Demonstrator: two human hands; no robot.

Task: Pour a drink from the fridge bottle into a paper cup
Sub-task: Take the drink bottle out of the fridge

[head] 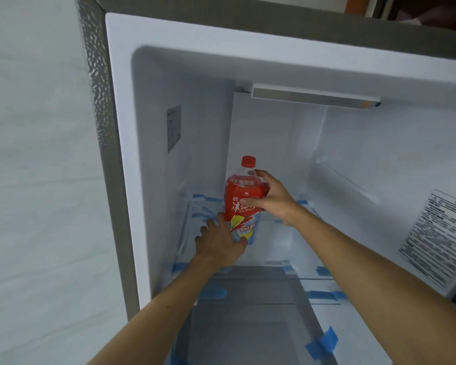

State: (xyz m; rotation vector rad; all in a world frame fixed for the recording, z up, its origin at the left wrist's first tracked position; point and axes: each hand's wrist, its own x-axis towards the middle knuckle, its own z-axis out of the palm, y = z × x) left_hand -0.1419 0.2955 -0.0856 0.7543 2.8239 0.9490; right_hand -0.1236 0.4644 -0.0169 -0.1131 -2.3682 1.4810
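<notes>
nearest the camera, two bare forearms reach up and forward into an open fridge (pixel 121 101). below them, the lower glass shelves (pixel 263 296) carry strips of blue tape (pixel 323 343) at their edges and corners.

farther in, the left hand (pixel 220 239) presses against the lower left side of the bottle (pixel 244 204), its palm and thumb on the label near the base, the other fingers spread loosely to the left rather than wrapped round. the right hand (pixel 270 197) comes in from the right and grips the bottle's upper body, thumb across the front of the label and fingers (pixel 261 175) curled over the shoulder, so it holds the bottle firmly between thumb and fingers.

the bottle stands roughly upright on the upper glass shelf (pixel 282 219), left of the middle of the compartment. it is a large clear plastic bottle with a red screw cap (pixel 248 161), still on, and a short clear neck. a mostly red label covers the body, with white characters and the words "ice tea"; lower down it shows a yellow-green lemon picture and pale blue and white patches.

beyond it, the white inner walls are bare apart from a small printed sticker (pixel 173 129) on the left wall. a long light bar (pixel 313 97) runs across the ceiling of the compartment. on the right wall, a larger warning label (pixel 437 233) with dense print sits closer to the front.
</notes>
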